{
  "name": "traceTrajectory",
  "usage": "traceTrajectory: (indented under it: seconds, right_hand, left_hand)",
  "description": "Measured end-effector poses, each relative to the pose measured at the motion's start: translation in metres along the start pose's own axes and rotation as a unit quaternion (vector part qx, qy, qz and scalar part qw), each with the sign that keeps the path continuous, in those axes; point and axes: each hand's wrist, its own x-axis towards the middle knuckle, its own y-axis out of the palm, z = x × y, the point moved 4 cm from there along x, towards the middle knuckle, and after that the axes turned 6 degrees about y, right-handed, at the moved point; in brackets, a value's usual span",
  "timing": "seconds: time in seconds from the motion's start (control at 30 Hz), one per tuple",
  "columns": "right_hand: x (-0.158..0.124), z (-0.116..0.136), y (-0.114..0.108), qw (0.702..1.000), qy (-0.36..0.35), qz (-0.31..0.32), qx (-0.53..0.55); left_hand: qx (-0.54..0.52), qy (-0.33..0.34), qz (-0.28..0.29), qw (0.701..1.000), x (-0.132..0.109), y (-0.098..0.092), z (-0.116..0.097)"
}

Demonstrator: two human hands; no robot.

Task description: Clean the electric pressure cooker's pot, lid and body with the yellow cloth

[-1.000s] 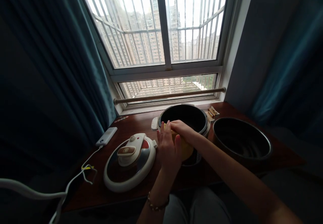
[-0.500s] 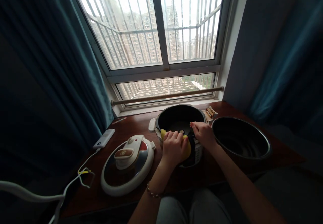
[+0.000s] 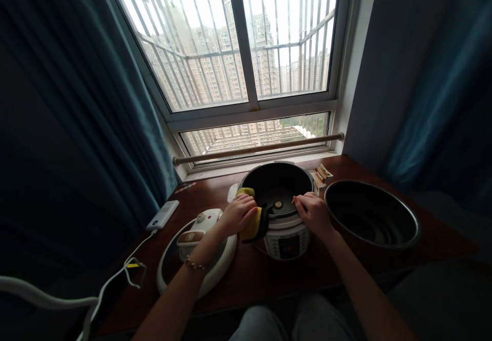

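A white pressure cooker base (image 3: 287,234) stands open on the dark wooden sill, its dark cavity facing up. My left hand (image 3: 239,213) is closed on a yellow sponge or cloth (image 3: 251,224) pressed against the cooker's left rim. My right hand (image 3: 313,212) rests on the front right rim with fingers curled over the edge. The cooker's lid (image 3: 194,251) lies flat to the left, partly under my left forearm. The black inner pot (image 3: 371,213) sits to the right of the cooker.
A white power bank (image 3: 162,215) with a white cable (image 3: 115,277) lies at the left of the sill. Small wooden pieces (image 3: 322,173) sit behind the cooker. Teal curtains hang on both sides. A barred window and a wooden rod (image 3: 257,148) run behind.
My left hand has slid the yellow sponge from the front rim round to the cooker's left side. My right hand stays on the right rim. The cooker's front panel now shows.
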Motion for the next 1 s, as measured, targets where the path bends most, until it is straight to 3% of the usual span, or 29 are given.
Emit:
traceTrajectory:
  seconds: [0.17,0.43,0.73,0.87,1.0]
  right_hand:
    - [0.002,0.003,0.000,1.000,-0.008,-0.018,-0.009]
    - [0.001,0.003,0.002,0.999,-0.015,-0.045,-0.008]
    - [0.000,0.002,0.004,0.998,-0.021,-0.061,0.009]
    - [0.001,0.002,0.004,0.998,-0.019,-0.058,0.013]
    - [0.001,0.002,0.004,0.999,-0.010,-0.048,0.011]
  left_hand:
    - [-0.035,-0.008,0.025,0.999,0.015,-0.008,0.046]
    - [-0.081,-0.040,0.059,0.994,0.068,-0.006,0.102]
    - [-0.117,-0.117,-0.002,0.986,0.134,0.024,0.128]
    - [-0.106,-0.139,-0.005,0.985,0.135,0.029,0.130]
    - [-0.076,-0.123,0.036,0.989,0.123,0.031,0.115]
